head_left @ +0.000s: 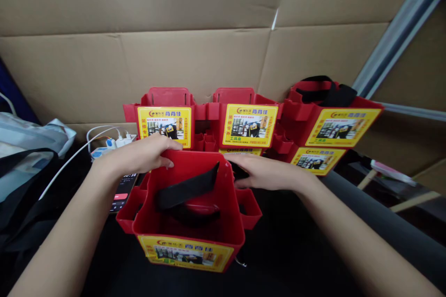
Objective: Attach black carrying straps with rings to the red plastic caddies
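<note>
A red plastic tool box [190, 167] with a yellow label [186, 255] on its near side stands in front of me, its open top facing up. Inside lies a black strap [188, 190], along with a red piece I cannot make out. My left hand [153, 153] is closed over the far left rim, thumb inside and fingers behind the wall. At the far right corner is my right hand [261, 171], thumb apart from the fingers. Its fingertips are hidden behind the box, so any hold there is unclear.
Several matching red boxes [249, 125] stand stacked behind, against a cardboard wall [195, 65]; a black strap [334, 95] tops the right stack. Left are a phone [122, 190], a power strip [104, 148] with white cables and a plastic bag [28, 148]. A metal post [400, 32] rises right.
</note>
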`<state>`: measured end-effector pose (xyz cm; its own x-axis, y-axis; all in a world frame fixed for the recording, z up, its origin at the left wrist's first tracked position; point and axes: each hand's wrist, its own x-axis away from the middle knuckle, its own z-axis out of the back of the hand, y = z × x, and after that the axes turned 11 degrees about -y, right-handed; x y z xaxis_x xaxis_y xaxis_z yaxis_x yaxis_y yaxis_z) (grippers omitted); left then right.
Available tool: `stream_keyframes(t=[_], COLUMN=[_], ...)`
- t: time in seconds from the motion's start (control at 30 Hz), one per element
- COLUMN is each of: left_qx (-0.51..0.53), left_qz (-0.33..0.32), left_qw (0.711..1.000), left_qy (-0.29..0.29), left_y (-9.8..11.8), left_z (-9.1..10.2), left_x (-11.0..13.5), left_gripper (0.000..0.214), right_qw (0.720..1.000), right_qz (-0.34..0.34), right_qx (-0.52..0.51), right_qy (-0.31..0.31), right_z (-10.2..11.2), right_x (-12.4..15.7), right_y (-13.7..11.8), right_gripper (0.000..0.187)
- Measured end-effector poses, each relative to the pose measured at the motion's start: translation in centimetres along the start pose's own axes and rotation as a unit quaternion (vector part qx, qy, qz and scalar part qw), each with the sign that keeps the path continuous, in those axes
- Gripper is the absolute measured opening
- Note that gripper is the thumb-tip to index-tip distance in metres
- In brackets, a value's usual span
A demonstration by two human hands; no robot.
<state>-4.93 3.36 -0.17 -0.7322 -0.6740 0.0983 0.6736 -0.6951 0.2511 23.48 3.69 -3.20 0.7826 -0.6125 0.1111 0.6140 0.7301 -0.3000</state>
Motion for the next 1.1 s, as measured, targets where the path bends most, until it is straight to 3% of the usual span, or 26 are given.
stream_keyframes(t=[0.07, 0.17, 0.23, 0.33, 0.37, 0.43, 0.5, 0.57, 0.73, 0.87, 1.0, 1.1], left_qx=[0.001, -0.001, 0.0, 0.0, -0.001, -0.001, 0.003, 0.007, 0.003, 0.01, 0.01, 0.009], left_qz=[-0.002, -0.004, -0.002, 0.003, 0.004, 0.005, 0.002, -0.004, -0.01, -0.02, -0.029, -0.023], left_qw=[1.0, 1.0, 1.0, 1.0, 1.0, 1.0, 1.0, 1.0, 1.0, 1.0, 0.999, 1.0], left_qy=[-0.003, -0.008, -0.012, -0.009, -0.007, -0.006, -0.01, -0.013, -0.015, -0.018, -0.013, -0.005], left_y=[0.1, 0.1, 0.2, 0.2, 0.3, 0.3, 0.3, 0.3, 0.3, 0.2, 0.3, 0.5], left_z=[0.0, 0.1, 0.1, 0.1, 0.1, 0.1, 0.1, 0.0, 0.0, 0.0, 0.1, 0.2], left_x=[0.0, 0.1, 0.1, 0.0, 0.0, 0.0, 0.1, 0.1, 0.0, 0.0, 0.0, 0.0], left_gripper=[0.006, 0.007, 0.008, 0.009, 0.009, 0.006, 0.007, 0.008, 0.012, 0.011, 0.008, 0.008], right_qw=[0.999, 0.982, 0.965, 0.961, 0.968, 0.991, 0.998, 0.991, 0.971, 0.958, 0.98, 0.981], right_qz=[-0.001, -0.137, -0.206, -0.231, -0.214, -0.115, 0.017, 0.092, 0.09, 0.076, 0.01, -0.184], right_qx=[-0.013, -0.023, -0.013, 0.002, 0.001, -0.017, -0.053, -0.097, -0.218, -0.275, -0.198, -0.024], right_qy=[-0.032, -0.131, -0.16, -0.149, -0.133, -0.072, -0.013, 0.004, 0.038, -0.029, -0.017, -0.047], right_z=[0.0, -0.4, -0.7, -0.5, -0.3, 0.0, -0.1, -0.4, -0.1, 0.9, 0.9, 0.1], right_x=[-0.8, -1.0, -0.5, 0.3, 0.4, 0.1, -0.5, -1.1, -0.7, 0.6, 0.5, 0.0], right_y=[-0.5, 0.7, 2.0, 2.6, 2.3, 1.0, -0.1, -0.7, 0.0, 0.3, 1.2, 2.6], right_gripper=[0.022, 0.019, 0.011, 0.032, 0.043, 0.056, 0.049, 0.035, 0.035, 0.043, 0.036, 0.023])
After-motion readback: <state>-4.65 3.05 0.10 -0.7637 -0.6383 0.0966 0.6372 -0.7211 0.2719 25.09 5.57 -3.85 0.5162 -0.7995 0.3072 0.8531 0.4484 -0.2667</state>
